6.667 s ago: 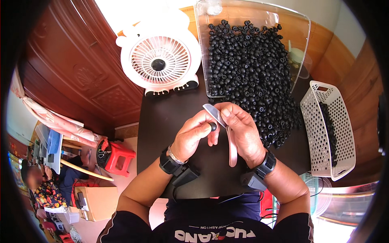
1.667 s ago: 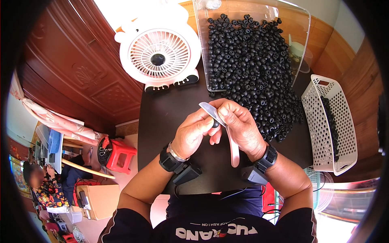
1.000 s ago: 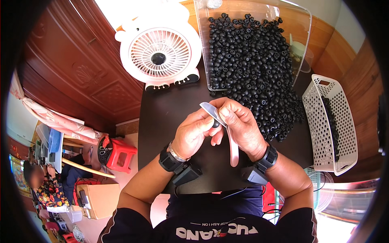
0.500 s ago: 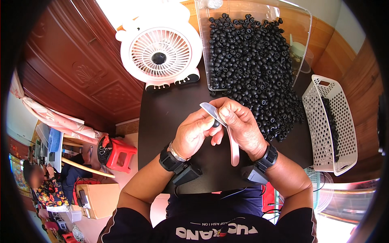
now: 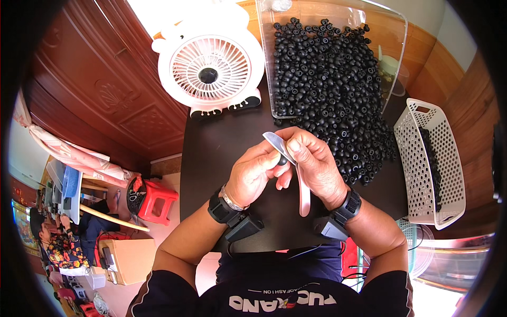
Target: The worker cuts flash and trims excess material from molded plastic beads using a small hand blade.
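My left hand [image 5: 251,172] pinches a small black round part [image 5: 282,160] between thumb and fingers, above the dark table [image 5: 211,153]. In my right hand [image 5: 320,171] is a small knife [image 5: 304,198] with a pale pink handle, which hangs down below the fingers. Its short pale blade points up and left, against the black part and close to my left thumb. Fingers cover most of the part, so where the edge meets it cannot be made out. Just beyond my hands lies a big heap of similar black parts [image 5: 332,90].
A clear plastic bin [image 5: 270,68] lies behind, the heap spilling out of its front. At right stands a white perforated basket [image 5: 433,195] with black parts inside. A white fan [image 5: 210,74] stands far left. Another person [image 5: 66,245] sits beyond a red stool [image 5: 158,201].
My hands, the knife and the black part keep nearly the same pose. The view shifts very slightly.
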A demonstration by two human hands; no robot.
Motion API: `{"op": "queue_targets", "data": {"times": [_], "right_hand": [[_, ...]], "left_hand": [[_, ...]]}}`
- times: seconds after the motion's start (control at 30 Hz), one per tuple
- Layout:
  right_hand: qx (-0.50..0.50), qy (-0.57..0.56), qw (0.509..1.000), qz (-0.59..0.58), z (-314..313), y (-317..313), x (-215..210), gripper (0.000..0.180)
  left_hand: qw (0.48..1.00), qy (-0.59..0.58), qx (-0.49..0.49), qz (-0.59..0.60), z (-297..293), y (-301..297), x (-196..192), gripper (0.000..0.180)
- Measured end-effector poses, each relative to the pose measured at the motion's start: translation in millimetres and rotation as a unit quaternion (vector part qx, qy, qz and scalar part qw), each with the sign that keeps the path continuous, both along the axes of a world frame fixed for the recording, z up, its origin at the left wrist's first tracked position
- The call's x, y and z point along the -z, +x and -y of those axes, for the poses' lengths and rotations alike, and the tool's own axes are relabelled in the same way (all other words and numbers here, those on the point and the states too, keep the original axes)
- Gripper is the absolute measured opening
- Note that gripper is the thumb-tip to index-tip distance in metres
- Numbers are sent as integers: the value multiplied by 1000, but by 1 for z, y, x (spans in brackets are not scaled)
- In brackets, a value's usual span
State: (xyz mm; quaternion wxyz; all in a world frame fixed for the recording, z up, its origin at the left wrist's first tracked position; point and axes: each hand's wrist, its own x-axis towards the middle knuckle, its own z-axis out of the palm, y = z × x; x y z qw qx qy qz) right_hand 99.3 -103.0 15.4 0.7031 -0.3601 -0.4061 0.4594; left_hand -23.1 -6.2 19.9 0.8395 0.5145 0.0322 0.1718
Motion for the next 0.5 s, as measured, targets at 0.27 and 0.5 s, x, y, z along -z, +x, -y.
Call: {"op": "queue_targets", "data": {"times": [0.27, 0.5], "right_hand": [[21, 51, 997, 51, -3, -1, 7, 29], [0, 10, 999, -32, 1, 1, 0, 29]], "left_hand": [[1000, 2, 1, 15, -2, -1, 7, 38], [1000, -17, 2, -2, -1, 4, 0, 39]]}}
